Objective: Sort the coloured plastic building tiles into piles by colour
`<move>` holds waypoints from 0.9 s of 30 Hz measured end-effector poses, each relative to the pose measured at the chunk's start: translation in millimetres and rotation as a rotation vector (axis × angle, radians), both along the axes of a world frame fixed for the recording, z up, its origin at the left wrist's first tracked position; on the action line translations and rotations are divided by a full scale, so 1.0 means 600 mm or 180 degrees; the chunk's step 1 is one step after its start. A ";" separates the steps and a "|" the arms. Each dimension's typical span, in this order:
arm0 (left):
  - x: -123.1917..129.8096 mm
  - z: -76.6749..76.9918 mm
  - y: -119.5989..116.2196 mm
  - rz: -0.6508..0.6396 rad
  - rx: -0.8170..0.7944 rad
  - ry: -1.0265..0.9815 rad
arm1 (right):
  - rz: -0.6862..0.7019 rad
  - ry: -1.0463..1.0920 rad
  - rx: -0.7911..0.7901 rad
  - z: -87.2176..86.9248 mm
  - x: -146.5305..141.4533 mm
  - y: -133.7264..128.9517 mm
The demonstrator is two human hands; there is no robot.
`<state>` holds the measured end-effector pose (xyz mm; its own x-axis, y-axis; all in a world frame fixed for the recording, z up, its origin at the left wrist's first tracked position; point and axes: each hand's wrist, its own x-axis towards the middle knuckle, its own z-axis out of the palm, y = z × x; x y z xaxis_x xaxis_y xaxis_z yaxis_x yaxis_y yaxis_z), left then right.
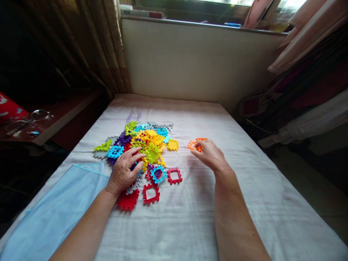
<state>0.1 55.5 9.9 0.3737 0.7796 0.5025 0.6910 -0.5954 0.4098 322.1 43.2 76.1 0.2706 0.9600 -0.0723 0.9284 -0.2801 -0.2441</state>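
Observation:
A heap of flat, notched plastic pieces lies on the bed sheet, with yellow [146, 137], lime green [152, 153], blue [114, 152] and purple ones among them. My left hand [126, 168] rests on the heap's near left part, its fingers spread. Near it lie a solid red piece [128, 200], red frames [151, 194] and a blue frame [158, 174]. To the right of the heap, my right hand [209, 154] has its thumb and fingers together on orange pieces [191, 145], which the hand partly covers.
A pale blue cloth bag [57, 210] lies at the left of the sheet [190, 224]. Beyond it stands a dark wooden table [62, 116] with glasses [40, 115]. Curtains, a wall and hanging clothes surround the bed.

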 end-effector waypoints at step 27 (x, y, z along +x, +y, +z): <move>-0.026 0.011 0.013 0.0991 -0.0177 -0.0121 | 0.1152 0.0648 0.1187 -0.030 -0.131 0.009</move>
